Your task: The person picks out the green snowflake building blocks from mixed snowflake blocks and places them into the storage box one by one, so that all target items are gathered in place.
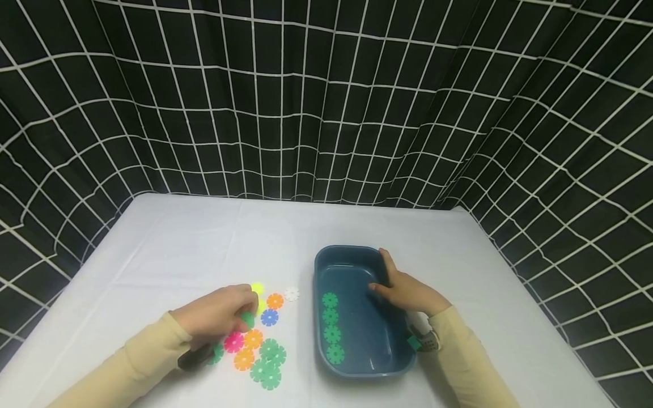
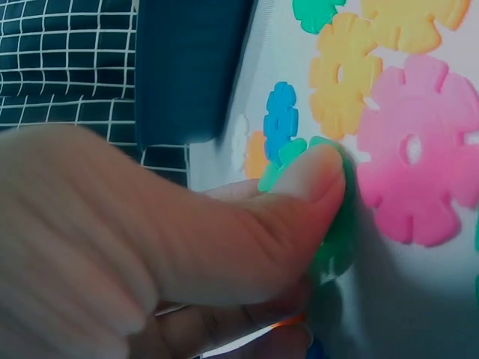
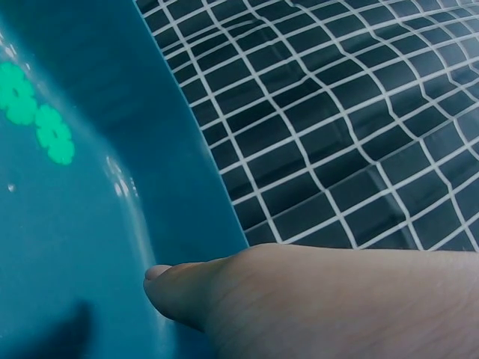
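We pinch a green disc (image 1: 247, 320) in our left hand (image 1: 220, 310); our right hand (image 1: 414, 292) grips the blue tray (image 1: 359, 326) by its side.

Black fabric (image 1: 301, 96) with a white grid of lines hangs across the far side and down the left and right, enclosing the bench (image 1: 214, 232). Its lines waver where the material ripples. A white cloth (image 1: 510, 317), faintly creased toward the far left, covers the bench. The light is soft, with faint shadows on the near part.
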A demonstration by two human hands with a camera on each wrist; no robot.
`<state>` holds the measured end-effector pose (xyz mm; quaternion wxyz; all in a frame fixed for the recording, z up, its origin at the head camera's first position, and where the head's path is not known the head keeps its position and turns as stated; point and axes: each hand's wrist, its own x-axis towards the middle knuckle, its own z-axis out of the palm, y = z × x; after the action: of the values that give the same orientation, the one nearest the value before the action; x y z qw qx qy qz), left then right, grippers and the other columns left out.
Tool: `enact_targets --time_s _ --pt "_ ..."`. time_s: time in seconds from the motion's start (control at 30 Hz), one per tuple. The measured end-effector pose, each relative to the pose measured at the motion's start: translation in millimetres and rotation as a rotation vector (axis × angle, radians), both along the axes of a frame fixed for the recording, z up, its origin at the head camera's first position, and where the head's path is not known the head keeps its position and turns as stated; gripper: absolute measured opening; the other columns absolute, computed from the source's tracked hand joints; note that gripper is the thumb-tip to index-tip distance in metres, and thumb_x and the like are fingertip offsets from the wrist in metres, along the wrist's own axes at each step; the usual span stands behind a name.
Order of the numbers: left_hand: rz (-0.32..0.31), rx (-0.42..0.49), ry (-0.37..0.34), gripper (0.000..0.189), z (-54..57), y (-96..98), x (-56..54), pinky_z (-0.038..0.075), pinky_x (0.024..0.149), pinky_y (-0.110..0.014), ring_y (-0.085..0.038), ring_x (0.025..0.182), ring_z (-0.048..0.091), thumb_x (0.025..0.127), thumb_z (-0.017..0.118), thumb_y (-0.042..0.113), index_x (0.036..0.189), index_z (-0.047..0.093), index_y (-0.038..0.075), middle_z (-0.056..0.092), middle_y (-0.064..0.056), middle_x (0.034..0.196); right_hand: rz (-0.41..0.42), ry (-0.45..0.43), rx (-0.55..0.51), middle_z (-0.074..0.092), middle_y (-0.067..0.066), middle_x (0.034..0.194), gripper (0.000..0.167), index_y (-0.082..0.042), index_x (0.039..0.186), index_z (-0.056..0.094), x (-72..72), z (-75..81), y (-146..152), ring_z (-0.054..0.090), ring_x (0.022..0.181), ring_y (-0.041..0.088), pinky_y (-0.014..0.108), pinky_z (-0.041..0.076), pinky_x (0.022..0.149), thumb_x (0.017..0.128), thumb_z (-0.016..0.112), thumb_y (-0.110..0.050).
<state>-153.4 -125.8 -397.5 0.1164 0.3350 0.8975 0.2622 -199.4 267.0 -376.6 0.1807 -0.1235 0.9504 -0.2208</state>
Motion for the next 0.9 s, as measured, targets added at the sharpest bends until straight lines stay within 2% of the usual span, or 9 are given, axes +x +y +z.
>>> enact_targets --time_s 0.2,0.37,0.5,0.57,0.73,0.9 --pt "-0.028 0.027 0.009 0.023 6.6 0.3 -4.0 0.041 0.063 -0.022 -0.008 0.070 0.043 0.075 0.077 0.005 0.075 0.058 0.018 0.047 0.009 0.074 -0.010 -0.007 -0.006 0.030 0.034 0.146 0.090 -0.007 0.151 -0.012 0.5 -0.8 1.1 0.038 0.132 0.047 0.058 0.031 0.107 0.096 0.052 -0.040" --pt "-0.061 0.047 0.000 0.023 15.1 4.5 -13.8 0.041 0.064 -0.022 -0.006 0.067 0.043 0.077 0.072 0.002 0.073 0.056 0.018 0.046 0.011 0.068 -0.019 -0.012 -0.008 0.029 0.034 0.148 0.091 -0.008 0.151 -0.012 0.4 -1.1 2.0 0.037 0.132 0.047 0.058 0.031 0.107 0.096 0.052 -0.040" --pt "-0.086 0.065 -0.030 0.018 23.2 12.2 -28.5 0.045 0.067 -0.024 -0.006 0.069 0.048 0.081 0.070 0.002 0.081 0.060 0.017 0.053 0.011 0.071 -0.015 -0.005 0.004 0.034 0.035 0.144 0.091 -0.007 0.151 -0.012 0.4 -0.5 2.6 0.041 0.130 0.047 0.058 0.033 0.106 0.096 0.052 -0.041" --pt "-0.093 0.093 -0.037 0.016 27.9 18.2 -38.1 0.049 0.072 -0.027 -0.008 0.076 0.053 0.083 0.069 0.002 0.090 0.065 0.016 0.061 0.010 0.079 -0.013 0.001 0.009 0.035 0.035 0.143 0.091 -0.007 0.151 -0.011 0.2 -0.2 2.9 0.042 0.129 0.047 0.058 0.033 0.105 0.096 0.052 -0.040" --pt "-0.060 0.170 -0.068 0.022 40.6 38.4 -62.8 0.051 0.081 -0.031 -0.011 0.088 0.060 0.087 0.066 0.005 0.105 0.069 0.016 0.068 0.009 0.096 -0.016 -0.002 -0.006 0.032 0.034 0.146 0.090 -0.007 0.151 -0.011 -0.2 -0.4 2.1 0.039 0.131 0.046 0.058 0.032 0.107 0.096 0.053 -0.039" --pt "-0.048 0.210 -0.091 0.022 55.6 61.1 -79.5 0.052 0.080 -0.030 -0.012 0.090 0.063 0.087 0.066 0.006 0.108 0.070 0.012 0.070 0.008 0.096 -0.022 -0.014 -0.027 0.026 0.032 0.149 0.091 -0.007 0.151 -0.011 0.2 -1.9 0.8 0.036 0.134 0.046 0.058 0.029 0.108 0.096 0.053 -0.039"
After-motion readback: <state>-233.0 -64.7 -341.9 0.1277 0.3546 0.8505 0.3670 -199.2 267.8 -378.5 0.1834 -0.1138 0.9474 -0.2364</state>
